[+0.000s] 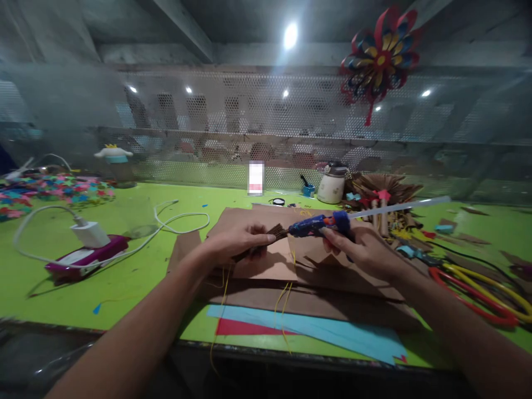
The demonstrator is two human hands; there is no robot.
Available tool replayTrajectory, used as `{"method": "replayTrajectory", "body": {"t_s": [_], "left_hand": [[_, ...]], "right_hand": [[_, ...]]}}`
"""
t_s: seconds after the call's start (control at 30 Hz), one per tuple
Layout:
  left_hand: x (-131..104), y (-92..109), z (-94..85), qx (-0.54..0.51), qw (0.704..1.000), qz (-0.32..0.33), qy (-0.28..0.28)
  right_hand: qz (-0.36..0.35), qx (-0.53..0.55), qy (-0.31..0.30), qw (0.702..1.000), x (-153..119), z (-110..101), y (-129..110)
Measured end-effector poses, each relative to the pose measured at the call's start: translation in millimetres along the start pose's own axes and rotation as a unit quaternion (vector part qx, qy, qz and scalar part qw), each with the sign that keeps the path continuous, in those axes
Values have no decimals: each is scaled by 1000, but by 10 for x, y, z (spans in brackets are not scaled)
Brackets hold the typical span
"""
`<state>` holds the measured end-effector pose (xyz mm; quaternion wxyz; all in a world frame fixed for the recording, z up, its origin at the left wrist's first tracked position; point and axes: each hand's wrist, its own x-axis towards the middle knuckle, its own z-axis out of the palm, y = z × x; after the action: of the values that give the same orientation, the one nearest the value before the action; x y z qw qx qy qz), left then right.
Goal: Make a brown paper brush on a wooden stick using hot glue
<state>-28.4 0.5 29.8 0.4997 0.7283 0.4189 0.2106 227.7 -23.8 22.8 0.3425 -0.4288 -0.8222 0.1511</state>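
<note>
My left hand (245,242) pinches a small bundle of folded brown paper (277,231) between thumb and fingers. In my right hand (361,244) is a dark blue hot glue gun (313,225), its nozzle touching or just short of the brown paper. A long translucent glue stick (403,206) sticks out of the gun's back end. Both hands are above stacked brown cardboard sheets (324,277). Yellow threads (286,299) hang over the cardboard toward the table edge. Strips of light blue paper (316,327) and red paper (245,327) lie beneath the near edge.
On the green table (137,299) are a purple power strip (89,260) with a white charger, and colourful paper stars (54,191) at left. Red-and-yellow-handled scissors (474,296) and paper scraps lie right. A white jar (332,185) stands behind. A paper flower (381,59) hangs above.
</note>
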Motion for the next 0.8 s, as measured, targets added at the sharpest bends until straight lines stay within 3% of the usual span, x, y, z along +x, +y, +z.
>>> {"method": "replayTrajectory", "body": {"t_s": [0.23, 0.57, 0.8], "left_hand": [[44, -76, -20, 37, 999, 3, -3], [-2, -6, 9, 103, 995, 0, 10], [-16, 8, 20, 120, 993, 4, 3]], "right_hand": [[15, 0, 3, 1000, -8, 0, -24], [30, -1, 7, 1000, -13, -8, -22], [1, -32, 35, 999, -12, -13, -19]]}}
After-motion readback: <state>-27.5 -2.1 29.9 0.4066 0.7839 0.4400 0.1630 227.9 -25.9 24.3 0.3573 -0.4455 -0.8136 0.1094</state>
